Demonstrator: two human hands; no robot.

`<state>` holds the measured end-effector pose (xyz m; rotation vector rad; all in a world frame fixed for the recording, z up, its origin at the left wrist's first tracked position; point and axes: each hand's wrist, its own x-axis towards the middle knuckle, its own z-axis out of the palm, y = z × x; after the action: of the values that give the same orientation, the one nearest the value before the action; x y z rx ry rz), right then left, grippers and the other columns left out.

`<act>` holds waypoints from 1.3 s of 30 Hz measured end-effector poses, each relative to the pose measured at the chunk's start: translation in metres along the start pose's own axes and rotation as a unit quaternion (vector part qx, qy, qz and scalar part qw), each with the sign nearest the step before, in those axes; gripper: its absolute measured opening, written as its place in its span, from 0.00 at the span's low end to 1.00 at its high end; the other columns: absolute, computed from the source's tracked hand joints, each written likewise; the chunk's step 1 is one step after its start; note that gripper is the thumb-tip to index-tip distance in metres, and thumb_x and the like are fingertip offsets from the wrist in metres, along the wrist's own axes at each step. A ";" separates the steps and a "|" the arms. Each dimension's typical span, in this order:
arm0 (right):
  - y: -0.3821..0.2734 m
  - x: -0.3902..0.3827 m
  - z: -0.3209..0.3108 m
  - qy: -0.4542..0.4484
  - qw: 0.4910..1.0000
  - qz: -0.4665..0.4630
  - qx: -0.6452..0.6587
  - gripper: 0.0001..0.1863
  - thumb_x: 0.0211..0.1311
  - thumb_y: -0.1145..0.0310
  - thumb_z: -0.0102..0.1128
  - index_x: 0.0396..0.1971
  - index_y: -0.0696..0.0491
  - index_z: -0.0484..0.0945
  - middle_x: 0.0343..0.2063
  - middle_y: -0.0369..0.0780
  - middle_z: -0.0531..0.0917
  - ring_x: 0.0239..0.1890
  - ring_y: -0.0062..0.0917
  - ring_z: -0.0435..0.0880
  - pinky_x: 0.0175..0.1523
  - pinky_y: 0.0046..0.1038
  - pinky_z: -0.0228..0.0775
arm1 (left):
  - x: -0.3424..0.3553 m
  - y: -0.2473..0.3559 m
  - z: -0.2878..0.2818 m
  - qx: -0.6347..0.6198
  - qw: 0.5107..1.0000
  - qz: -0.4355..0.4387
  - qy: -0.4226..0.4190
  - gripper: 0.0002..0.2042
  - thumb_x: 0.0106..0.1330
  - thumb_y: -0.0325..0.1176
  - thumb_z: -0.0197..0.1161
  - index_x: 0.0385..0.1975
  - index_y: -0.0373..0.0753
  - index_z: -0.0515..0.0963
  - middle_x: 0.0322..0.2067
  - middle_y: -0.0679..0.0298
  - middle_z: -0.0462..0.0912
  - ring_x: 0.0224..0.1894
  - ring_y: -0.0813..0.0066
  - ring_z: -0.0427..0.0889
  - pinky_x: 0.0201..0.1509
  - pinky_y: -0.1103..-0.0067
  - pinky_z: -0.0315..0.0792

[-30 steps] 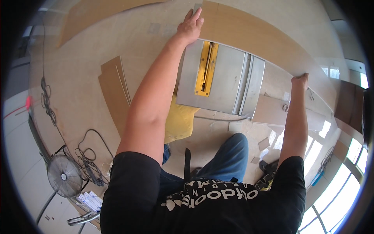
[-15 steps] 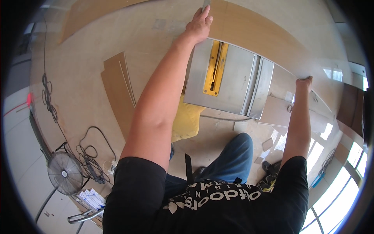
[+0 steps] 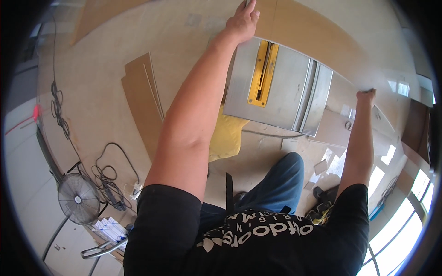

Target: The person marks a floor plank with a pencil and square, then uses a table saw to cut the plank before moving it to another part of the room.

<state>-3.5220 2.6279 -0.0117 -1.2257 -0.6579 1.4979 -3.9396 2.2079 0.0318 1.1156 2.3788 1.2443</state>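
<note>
The long board (image 3: pixel 320 39) is cropped at the top.

View shifted | left hand (image 3: pixel 243 24), metal table (image 3: pixel 290 85): now higher, farther right in view

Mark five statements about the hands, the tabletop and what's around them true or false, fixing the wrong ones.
The metal tabletop has a yellow slotted insert. True.
The left hand is on that insert. False: it is at the left end of the tan board.
The right hand is at the board's near edge. True.
The fan is at the picture's right. False: it is at the left.
A cable lies beside the fan. True.
</note>
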 end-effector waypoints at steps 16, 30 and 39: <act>-0.001 0.023 -0.019 0.020 0.999 0.024 0.000 0.20 0.70 0.56 0.45 0.56 0.45 0.75 0.60 0.29 0.75 0.61 0.20 0.70 0.62 0.20 0.59 | -0.005 0.003 0.001 0.034 0.999 -0.013 -0.011 0.27 0.75 0.45 0.38 0.71 0.42 0.50 0.68 0.44 0.55 0.68 0.48 0.60 0.68 0.64 0.63; -0.004 -0.007 -0.015 -0.022 0.999 0.017 -0.019 0.18 0.71 0.60 0.42 0.53 0.48 0.76 0.57 0.32 0.77 0.60 0.22 0.73 0.62 0.21 0.62 | -0.016 0.004 -0.003 0.056 0.998 -0.004 -0.010 0.27 0.75 0.45 0.38 0.71 0.42 0.50 0.69 0.46 0.55 0.68 0.49 0.59 0.67 0.63 0.63; 0.001 -0.024 -0.013 0.034 0.999 0.015 -0.013 0.20 0.71 0.57 0.43 0.56 0.48 0.75 0.59 0.32 0.76 0.62 0.23 0.72 0.67 0.22 0.57 | -0.026 0.010 -0.010 0.066 0.997 -0.037 -0.031 0.27 0.75 0.45 0.37 0.71 0.44 0.49 0.69 0.46 0.54 0.69 0.50 0.58 0.67 0.60 0.62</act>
<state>-3.5120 2.6024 -0.0078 -1.3059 -0.6189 1.4691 -3.9222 2.1870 0.0421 1.0755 2.4624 1.0271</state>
